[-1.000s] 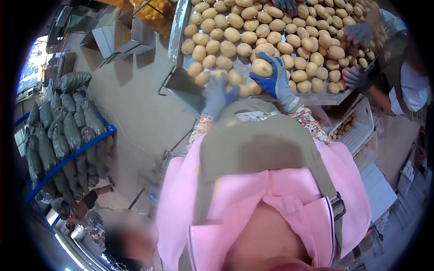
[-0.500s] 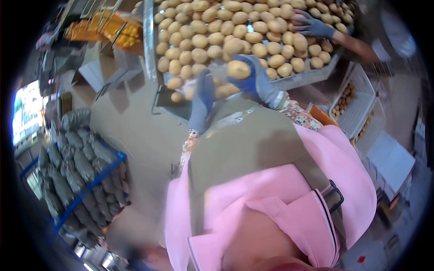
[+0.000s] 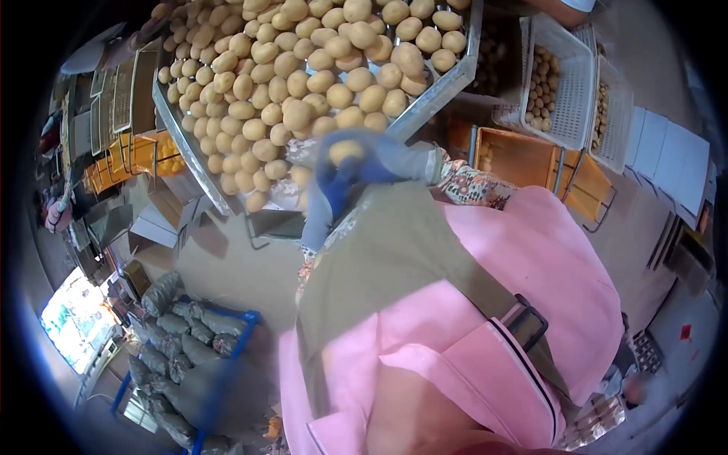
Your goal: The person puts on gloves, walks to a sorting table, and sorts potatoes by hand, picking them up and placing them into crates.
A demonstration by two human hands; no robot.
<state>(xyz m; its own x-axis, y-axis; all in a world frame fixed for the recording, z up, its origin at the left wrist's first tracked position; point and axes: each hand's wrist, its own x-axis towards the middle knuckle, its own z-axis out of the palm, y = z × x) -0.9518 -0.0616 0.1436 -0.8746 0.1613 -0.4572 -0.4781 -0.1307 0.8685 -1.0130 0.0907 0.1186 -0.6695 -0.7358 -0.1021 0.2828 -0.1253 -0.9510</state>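
Note:
Both my hands wear blue-grey work gloves and meet close to my apron, at the near edge of the sorting table [image 3: 189,155]. My right hand [image 3: 375,155] curls around a round, tan potato [image 3: 346,152]. Against the underside of that hand is my left hand [image 3: 324,199], upright and right beside the potato, its fingers blurred and partly covered. Just beyond the gloves, many similar potatoes [image 3: 297,115] lie spread over the metal-edged table.
At the right stand white plastic crates [image 3: 565,83] with potatoes inside and an orange bin [image 3: 512,148]. Stuffed dark sacks [image 3: 201,322] lie on a blue-framed cart [image 3: 246,322] at lower left. Opened cardboard boxes [image 3: 163,216] sit left of the table. Another person's arm [image 3: 565,11] shows at the top right.
My view has swung, so the table appears farther left. My hands have come together, with the potato still in my right hand. The co-worker's gloved hand has left the view.

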